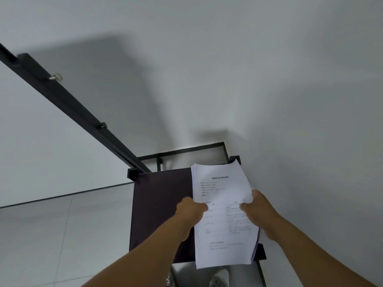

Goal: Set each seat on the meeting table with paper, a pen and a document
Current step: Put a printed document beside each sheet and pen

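Note:
A stack of printed white documents (222, 235) lies on the right side of a small dark shelf top (161, 204) against the white wall. My left hand (191, 208) pinches the stack's left edge with its thumb on the top sheet. On the right edge, my right hand (257, 204) grips the stack, thumb on top and fingers behind the paper. The stack's near end hangs over the shelf's front edge. No pen and no meeting table are in view.
The shelf has a black metal frame (223, 145) and stands in a corner beside a glass partition with a black rail (68, 98). Grey floor tiles (51, 235) spread to the left. My shoes (217, 280) show below the shelf.

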